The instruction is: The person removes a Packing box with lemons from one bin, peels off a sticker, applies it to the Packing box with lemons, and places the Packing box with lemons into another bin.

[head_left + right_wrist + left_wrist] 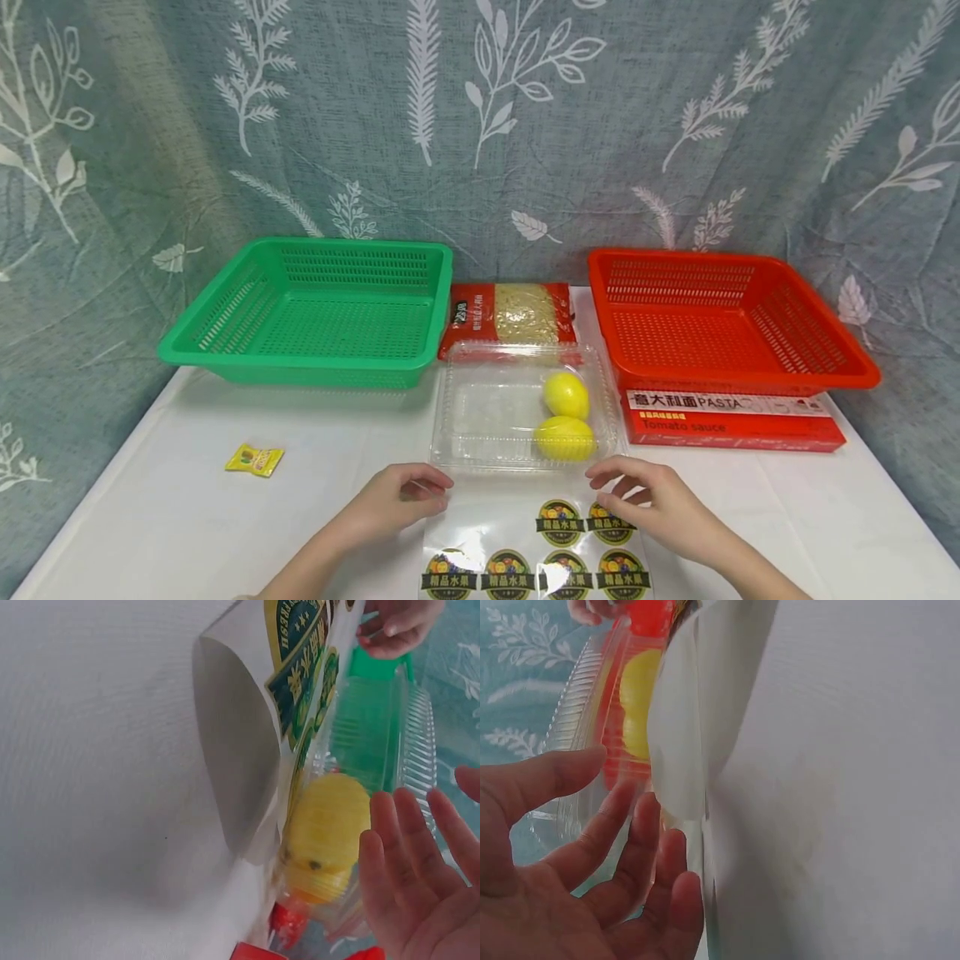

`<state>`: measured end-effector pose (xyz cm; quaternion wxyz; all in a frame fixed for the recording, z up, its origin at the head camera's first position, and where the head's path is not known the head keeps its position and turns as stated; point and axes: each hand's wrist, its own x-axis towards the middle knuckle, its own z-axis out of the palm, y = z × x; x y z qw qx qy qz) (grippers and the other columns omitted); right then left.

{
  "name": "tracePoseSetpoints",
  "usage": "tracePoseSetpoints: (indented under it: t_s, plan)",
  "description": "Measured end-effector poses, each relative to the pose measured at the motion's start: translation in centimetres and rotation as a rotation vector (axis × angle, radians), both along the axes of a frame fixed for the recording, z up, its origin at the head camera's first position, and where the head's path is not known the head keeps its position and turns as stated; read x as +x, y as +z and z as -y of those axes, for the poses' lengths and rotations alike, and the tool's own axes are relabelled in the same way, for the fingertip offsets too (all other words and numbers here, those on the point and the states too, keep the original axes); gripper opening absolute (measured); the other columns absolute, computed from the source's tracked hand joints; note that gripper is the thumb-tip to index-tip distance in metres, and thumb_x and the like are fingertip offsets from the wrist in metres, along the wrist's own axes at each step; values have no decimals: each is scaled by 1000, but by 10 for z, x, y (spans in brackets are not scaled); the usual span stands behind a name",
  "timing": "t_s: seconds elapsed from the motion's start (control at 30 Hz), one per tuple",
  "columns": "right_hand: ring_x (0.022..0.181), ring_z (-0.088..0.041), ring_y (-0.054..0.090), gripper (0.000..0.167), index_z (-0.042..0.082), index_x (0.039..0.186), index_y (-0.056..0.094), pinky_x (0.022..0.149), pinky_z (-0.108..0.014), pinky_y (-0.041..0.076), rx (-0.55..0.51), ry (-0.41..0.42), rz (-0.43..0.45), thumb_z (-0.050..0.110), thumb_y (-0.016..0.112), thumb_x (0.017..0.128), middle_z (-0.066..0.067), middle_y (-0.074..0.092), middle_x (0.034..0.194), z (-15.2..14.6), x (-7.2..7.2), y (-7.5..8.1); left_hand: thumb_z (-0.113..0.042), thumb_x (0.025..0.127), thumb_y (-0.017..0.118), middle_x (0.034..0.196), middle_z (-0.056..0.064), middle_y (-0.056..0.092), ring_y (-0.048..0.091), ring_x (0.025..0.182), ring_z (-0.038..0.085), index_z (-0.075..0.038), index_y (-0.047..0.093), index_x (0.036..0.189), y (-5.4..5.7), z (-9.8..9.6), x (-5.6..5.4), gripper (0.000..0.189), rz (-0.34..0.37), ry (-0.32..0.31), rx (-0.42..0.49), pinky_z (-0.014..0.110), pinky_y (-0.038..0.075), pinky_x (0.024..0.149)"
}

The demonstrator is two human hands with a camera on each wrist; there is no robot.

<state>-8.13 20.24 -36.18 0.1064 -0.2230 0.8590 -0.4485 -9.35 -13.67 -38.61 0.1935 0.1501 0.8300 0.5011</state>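
A clear plastic box [487, 417] lies on the white table, with two yellow lemons [565, 438] inside its right half. In front of it is a sheet [480, 510] of round fruit stickers [509, 573], its edge curling off the table in the wrist views. My left hand [393, 502] hovers by the sheet's upper left corner, fingers loosely bent and nothing held. Near the box's lower right corner, my right hand [652, 504] is above a sticker, its fingers apart in the right wrist view [420, 877]. Whether either hand touches the box or sheet I cannot tell.
A green basket [315, 365] stands at the back left and a red basket [742, 383] at the back right. Behind the box lies a pasta bag [517, 312]. A red pasta box [735, 427] sits before the red basket; a small yellow packet [255, 460] lies left.
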Motion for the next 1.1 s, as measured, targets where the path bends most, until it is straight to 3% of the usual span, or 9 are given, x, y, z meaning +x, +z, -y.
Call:
tracePoseSetpoints:
  t_s: [0.13, 0.27, 0.4, 0.6, 1.1]
  plan:
    - [81, -6, 60, 23, 6, 105, 62, 68, -25, 52, 13, 28, 15, 18, 64, 86, -9, 64, 100, 2, -1, -2, -17, 81, 67, 97, 5, 64, 57, 83, 18, -2, 64, 102, -2, -5, 2, 26, -23, -25, -30, 29, 47, 71]
    - [85, -8, 61, 21, 6, 104, 62, 71, -26, 52, 29, 61, 32, 19, 63, 86, -7, 64, 100, 6, -2, -6, -18, 82, 67, 100, 4, 63, 57, 89, 22, -2, 63, 104, -3, -11, 4, 28, -89, -80, -75, 32, 47, 79]
    - [92, -14, 61, 21, 9, 104, 63, 73, -27, 52, 45, 101, 47, 20, 62, 87, -5, 65, 101, 10, -2, -10, -21, 82, 67, 102, 2, 61, 56, 93, 23, -4, 63, 106, -2, -20, 6, 30, -164, -110, -162, 38, 46, 82]
    - [99, -25, 60, 21, 11, 106, 64, 75, -29, 52, 50, 132, 49, 20, 63, 86, -2, 64, 105, 17, -3, -17, -24, 81, 68, 101, 1, 60, 54, 93, 22, -5, 64, 107, 5, -29, 7, 33, -194, -137, -256, 40, 45, 80]
    - [97, -16, 59, 27, 12, 106, 65, 77, -28, 50, 134, 166, 46, 25, 68, 83, 3, 65, 104, 24, -9, -22, -28, 82, 66, 96, -1, 60, 54, 96, 21, -5, 63, 110, 11, -46, 6, 36, -284, -231, -387, 39, 44, 84]
